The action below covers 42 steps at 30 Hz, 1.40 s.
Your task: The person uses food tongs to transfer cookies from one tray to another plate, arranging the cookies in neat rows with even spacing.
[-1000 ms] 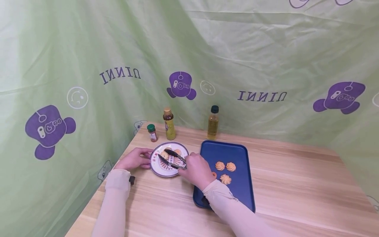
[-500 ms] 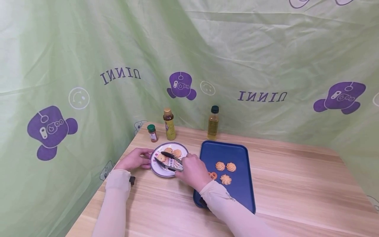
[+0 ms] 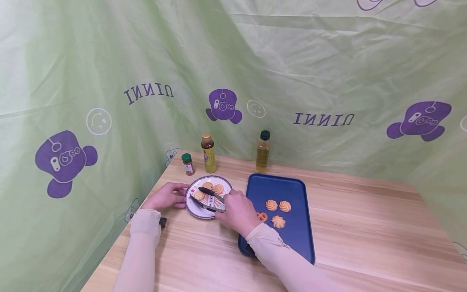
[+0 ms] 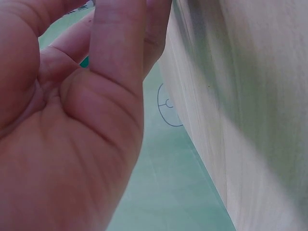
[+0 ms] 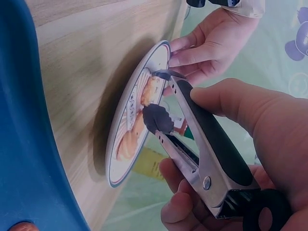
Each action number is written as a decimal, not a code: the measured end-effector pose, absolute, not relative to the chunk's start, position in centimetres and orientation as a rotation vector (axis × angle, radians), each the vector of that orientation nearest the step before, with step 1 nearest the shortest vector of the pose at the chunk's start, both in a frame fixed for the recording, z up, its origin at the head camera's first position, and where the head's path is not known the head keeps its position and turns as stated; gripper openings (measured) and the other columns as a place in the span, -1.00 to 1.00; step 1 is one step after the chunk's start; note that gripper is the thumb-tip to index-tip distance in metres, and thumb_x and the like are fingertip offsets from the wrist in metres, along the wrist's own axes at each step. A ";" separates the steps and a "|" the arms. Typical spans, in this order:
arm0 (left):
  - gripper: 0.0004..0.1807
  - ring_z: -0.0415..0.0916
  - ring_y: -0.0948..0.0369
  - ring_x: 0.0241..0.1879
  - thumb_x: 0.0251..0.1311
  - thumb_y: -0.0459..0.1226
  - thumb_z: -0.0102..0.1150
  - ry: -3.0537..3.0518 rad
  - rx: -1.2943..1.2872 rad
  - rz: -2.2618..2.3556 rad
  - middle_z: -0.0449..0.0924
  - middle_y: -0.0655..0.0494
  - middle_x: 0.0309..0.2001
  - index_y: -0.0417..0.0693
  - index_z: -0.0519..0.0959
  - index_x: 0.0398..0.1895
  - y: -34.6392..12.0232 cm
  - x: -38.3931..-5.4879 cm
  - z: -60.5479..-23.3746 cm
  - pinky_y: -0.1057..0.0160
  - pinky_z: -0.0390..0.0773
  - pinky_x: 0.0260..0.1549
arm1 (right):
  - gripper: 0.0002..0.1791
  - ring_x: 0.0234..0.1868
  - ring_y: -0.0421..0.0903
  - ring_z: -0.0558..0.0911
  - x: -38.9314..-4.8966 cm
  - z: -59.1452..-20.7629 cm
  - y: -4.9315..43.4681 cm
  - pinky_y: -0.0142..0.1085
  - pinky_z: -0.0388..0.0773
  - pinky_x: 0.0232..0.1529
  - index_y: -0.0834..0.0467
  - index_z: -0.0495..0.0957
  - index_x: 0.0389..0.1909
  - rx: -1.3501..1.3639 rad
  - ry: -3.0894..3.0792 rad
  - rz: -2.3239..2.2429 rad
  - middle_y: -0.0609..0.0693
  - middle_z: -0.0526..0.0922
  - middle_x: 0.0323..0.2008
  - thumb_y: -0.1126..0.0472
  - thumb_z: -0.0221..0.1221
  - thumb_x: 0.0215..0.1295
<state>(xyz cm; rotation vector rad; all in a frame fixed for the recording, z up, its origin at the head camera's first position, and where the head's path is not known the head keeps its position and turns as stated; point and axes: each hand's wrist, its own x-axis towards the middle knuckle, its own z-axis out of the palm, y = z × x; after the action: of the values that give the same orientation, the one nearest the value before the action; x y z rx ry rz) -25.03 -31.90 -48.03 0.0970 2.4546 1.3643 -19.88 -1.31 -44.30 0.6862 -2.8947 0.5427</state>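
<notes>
My right hand [image 3: 238, 211] grips metal tongs [image 5: 192, 139] with black grips and dark tips. The tongs are spread over a white, blue-rimmed plate [image 3: 197, 213] at the table's left side. Their tips stand on either side of a round cookie [image 3: 199, 195] at the plate's left; contact is unclear. A smooth round biscuit [image 3: 207, 185] and a swirled cookie [image 3: 217, 189] also lie on the plate. My left hand [image 3: 166, 196] touches the plate's left rim with nearly straight fingers. The left wrist view shows its palm and fingers, with the plate out of sight.
A blue tray [image 3: 292, 243] right of the plate bears swirled cookies [image 3: 278, 221] and pretzels [image 3: 262, 217], partly under my right arm. Behind the plate stand a green-capped spice jar [image 3: 187, 164] and a yellow-labelled bottle [image 3: 209, 154]. An oil bottle [image 3: 262, 152] is behind the tray.
The tongs have shifted slightly left and nearer, and their tips are spread a little wider. The pretzels show more as my right hand moved. My left hand stays at the rim.
</notes>
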 end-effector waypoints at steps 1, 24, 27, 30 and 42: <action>-0.32 0.78 0.23 -0.20 0.45 -0.56 0.25 2.454 0.098 1.365 0.61 -0.38 0.17 -0.44 0.38 0.62 -31.9 -25.0 -48.0 0.24 0.93 -0.10 | -0.59 -0.30 -0.06 0.63 -19.9 -44.3 -1.3 -0.17 0.70 -0.41 0.25 0.79 -0.26 0.686 -2.895 0.546 0.09 0.75 -0.25 -0.05 0.56 0.21; -0.33 0.79 0.23 -0.19 0.45 -0.53 0.31 2.482 0.083 1.335 0.64 -0.39 0.20 -0.43 0.41 0.60 -31.8 -24.7 -47.7 0.27 0.92 -0.10 | -0.63 -0.39 -0.04 0.54 -20.1 -43.9 4.4 -0.17 0.56 -0.40 0.21 0.80 -0.29 0.611 -2.861 0.727 -0.02 0.59 -0.43 -0.02 0.61 0.16; -0.33 0.79 0.22 -0.18 0.45 -0.53 0.31 2.475 0.081 1.342 0.63 -0.40 0.21 -0.43 0.41 0.60 -31.8 -24.6 -47.7 0.27 0.92 -0.10 | -0.59 -0.37 -0.05 0.56 -19.8 -44.0 5.5 -0.16 0.61 -0.36 0.25 0.83 -0.16 0.577 -2.866 0.725 -0.02 0.62 -0.40 0.00 0.60 0.17; -0.32 0.79 0.22 -0.18 0.45 -0.53 0.31 2.473 0.084 1.343 0.63 -0.40 0.21 -0.44 0.40 0.60 -31.8 -24.6 -47.7 0.26 0.92 -0.10 | -0.58 -0.36 -0.05 0.55 -19.3 -43.9 6.5 -0.18 0.60 -0.36 0.27 0.83 -0.11 0.550 -2.872 0.753 0.00 0.64 -0.39 0.02 0.59 0.19; -0.32 0.78 0.23 -0.19 0.44 -0.52 0.34 2.463 0.089 1.356 0.63 -0.41 0.23 -0.42 0.42 0.60 -31.7 -24.8 -47.8 0.26 0.92 -0.10 | -0.57 -0.35 -0.10 0.52 -17.2 -43.7 11.6 -0.22 0.57 -0.36 0.24 0.84 -0.05 0.474 -2.869 0.720 0.00 0.68 -0.33 0.00 0.57 0.22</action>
<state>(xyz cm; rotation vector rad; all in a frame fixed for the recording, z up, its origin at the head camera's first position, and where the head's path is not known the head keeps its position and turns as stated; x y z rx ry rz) -24.83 -31.69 -47.80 0.0887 2.4634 1.3560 -17.17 11.63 -43.73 0.4745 -2.8690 0.7203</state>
